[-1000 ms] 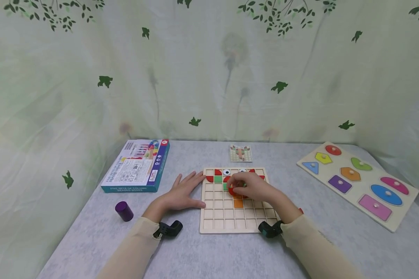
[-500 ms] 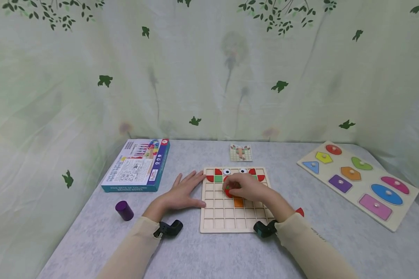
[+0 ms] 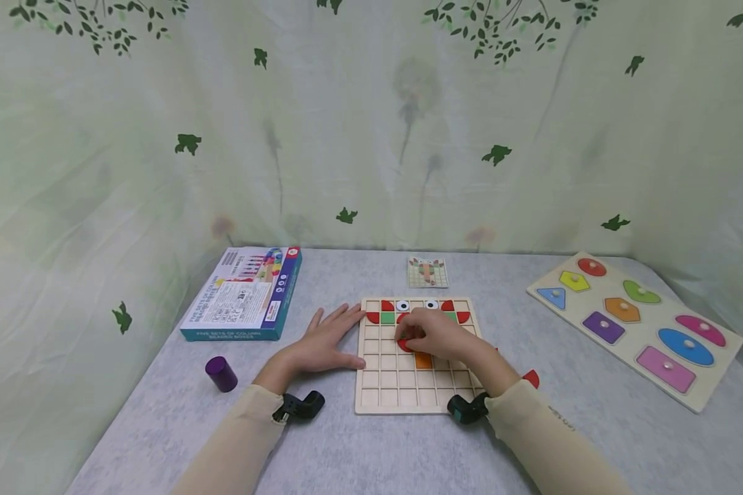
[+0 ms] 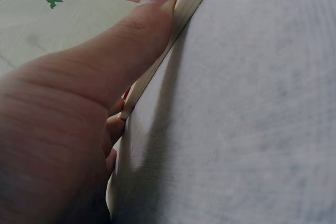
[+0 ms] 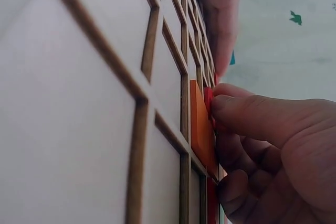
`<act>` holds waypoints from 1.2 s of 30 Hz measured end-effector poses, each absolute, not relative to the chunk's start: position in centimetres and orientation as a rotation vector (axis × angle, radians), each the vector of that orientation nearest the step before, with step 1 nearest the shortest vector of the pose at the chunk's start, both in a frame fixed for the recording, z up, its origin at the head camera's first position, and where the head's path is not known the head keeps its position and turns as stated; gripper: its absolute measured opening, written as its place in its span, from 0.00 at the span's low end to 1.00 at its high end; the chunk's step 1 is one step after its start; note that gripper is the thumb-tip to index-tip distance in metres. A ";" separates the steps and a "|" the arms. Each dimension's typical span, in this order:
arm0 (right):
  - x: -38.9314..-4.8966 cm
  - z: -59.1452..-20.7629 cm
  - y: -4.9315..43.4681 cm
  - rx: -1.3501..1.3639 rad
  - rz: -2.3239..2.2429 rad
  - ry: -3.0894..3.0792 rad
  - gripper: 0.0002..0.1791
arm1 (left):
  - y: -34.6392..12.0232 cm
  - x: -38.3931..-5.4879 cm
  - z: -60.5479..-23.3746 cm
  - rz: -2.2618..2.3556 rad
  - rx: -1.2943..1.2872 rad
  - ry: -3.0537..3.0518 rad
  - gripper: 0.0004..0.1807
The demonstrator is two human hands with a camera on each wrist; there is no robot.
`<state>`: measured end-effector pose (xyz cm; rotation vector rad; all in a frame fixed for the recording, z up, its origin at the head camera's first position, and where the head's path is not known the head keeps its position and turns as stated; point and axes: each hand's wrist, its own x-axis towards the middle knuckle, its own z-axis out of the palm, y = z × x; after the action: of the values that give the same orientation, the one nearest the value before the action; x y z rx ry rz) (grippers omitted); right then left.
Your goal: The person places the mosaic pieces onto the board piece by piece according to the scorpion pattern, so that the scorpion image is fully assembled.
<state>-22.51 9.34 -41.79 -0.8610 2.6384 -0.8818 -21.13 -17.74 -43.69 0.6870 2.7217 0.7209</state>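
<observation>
A wooden grid board (image 3: 402,397) lies on the table with red, green and orange pieces and two eye pieces in its far cells. My right hand (image 3: 439,333) is over the middle of the board. Its thumb and fingertips pinch a red piece with a curved edge (image 5: 208,98), partly hidden by the hand, at a cell beside an orange square (image 3: 423,361). My left hand (image 3: 323,344) lies with fingers spread along the board's left edge. In the left wrist view its thumb (image 4: 152,22) presses against the wooden rim.
A small pattern card (image 3: 427,272) lies behind the board. To the left are a boxed set (image 3: 241,292) and a purple cylinder (image 3: 221,374). A knobbed shape puzzle (image 3: 594,302) lies at the right. A loose red piece (image 3: 531,378) shows beside the right forearm.
My right hand has shifted a little left over the board with the red piece, uncovering pieces at the far right and the loose red piece by the forearm. The left hand stays put.
</observation>
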 end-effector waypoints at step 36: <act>-20.8 -40.7 12.1 -0.899 -1.018 2.626 0.09 | -17.8 -21.2 -43.9 0.720 0.694 2.730 0.54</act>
<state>-20.84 12.14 -40.72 -0.8987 2.6259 -1.0176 -21.17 -17.76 -43.94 0.6938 2.7298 0.7201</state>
